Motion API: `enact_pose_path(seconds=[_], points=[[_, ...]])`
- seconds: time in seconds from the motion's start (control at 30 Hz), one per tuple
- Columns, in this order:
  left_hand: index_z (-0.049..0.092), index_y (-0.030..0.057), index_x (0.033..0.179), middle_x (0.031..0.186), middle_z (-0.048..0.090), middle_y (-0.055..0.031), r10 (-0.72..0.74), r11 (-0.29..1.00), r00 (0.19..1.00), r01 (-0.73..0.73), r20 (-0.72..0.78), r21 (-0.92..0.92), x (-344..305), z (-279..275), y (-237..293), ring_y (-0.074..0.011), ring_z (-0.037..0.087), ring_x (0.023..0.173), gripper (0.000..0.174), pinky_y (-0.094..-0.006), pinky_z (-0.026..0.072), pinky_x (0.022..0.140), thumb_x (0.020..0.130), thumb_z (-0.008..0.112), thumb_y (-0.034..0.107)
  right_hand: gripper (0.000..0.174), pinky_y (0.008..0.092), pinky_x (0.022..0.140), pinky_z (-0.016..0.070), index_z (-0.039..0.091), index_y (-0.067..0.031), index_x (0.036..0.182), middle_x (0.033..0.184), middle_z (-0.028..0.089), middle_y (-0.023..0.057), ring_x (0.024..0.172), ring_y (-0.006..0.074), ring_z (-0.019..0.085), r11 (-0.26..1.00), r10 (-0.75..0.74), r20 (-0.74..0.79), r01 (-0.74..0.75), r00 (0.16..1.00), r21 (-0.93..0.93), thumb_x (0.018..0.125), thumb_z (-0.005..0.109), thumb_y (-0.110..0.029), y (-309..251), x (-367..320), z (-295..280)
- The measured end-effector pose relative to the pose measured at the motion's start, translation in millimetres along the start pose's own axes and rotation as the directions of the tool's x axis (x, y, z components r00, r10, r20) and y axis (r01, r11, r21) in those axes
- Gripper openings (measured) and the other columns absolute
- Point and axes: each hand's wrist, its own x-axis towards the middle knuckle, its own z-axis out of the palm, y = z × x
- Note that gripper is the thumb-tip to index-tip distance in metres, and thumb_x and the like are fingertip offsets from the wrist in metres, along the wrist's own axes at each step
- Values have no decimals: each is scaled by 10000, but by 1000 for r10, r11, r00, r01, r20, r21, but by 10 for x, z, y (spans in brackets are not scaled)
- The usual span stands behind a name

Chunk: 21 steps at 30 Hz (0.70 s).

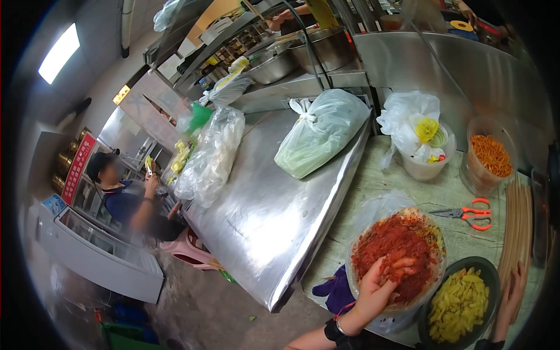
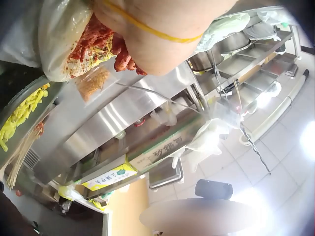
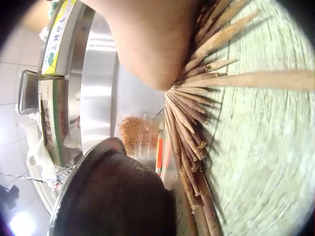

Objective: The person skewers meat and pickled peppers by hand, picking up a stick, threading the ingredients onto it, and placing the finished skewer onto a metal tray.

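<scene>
My left hand (image 1: 379,290) is in a plastic-lined bowl (image 1: 441,248) of red, paste-coated food (image 1: 379,242). Its fingertips are smeared red, and the thumb stands apart from the fingers. The left wrist view shows the same red-coated fingers (image 2: 125,60) beside the clear liner (image 2: 61,42). My right hand (image 1: 513,291) rests along a bundle of thin wooden skewers (image 1: 516,216), its fingers fairly straight. Pointed skewer ends (image 3: 189,123) fan out below that hand in the right wrist view. Between the hands sits a dark bowl (image 1: 494,274) of yellow-green cut strips (image 1: 459,306).
Orange-handled scissors (image 1: 475,214) lie behind the bowls. Farther back stand a tub of orange shreds (image 1: 491,156) and a bag-topped white tub (image 1: 423,166). A tied bag (image 1: 324,134) rests on the steel table (image 1: 251,216). Another person (image 1: 131,198) stands at left.
</scene>
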Motion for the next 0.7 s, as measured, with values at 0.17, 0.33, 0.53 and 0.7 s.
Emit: enact_pose_path(seconds=[0.17,0.33,0.53,0.7], points=[[374,-26,1265,1216,522,-138,-66,998,998,66,-3,-11,-20,-4,-5,-200,541,1064,390,-301,421,901,878,426,-30,321,373,1063,262,428,-13,1244,1381,346,138,1298,272,310,997,78,-67,-77,995,11,936,398,-96,-83,20,9],[362,-16,1280,1225,512,-129,-51,998,998,52,32,-32,-23,-18,-7,-196,528,1087,394,-304,405,923,891,425,-17,334,370,1050,274,415,-8,1259,1343,378,140,1275,273,341,991,135,-50,-135,990,8,941,397,-109,105,-48,85],[356,-12,1286,1224,508,-118,-42,996,998,45,43,-77,-11,-25,-27,-189,527,1083,404,-302,402,928,888,425,-18,305,329,1008,314,444,6,1226,1264,444,160,1197,263,423,979,199,-68,-195,978,53,937,421,-88,322,-85,177],[367,-16,1273,1202,519,-115,-15,994,999,19,39,-103,-8,-31,-52,-185,537,1056,391,-300,411,920,890,442,-5,289,301,920,391,448,50,1189,1131,521,152,1061,219,509,915,361,0,-354,933,194,947,428,-107,423,-65,214]])
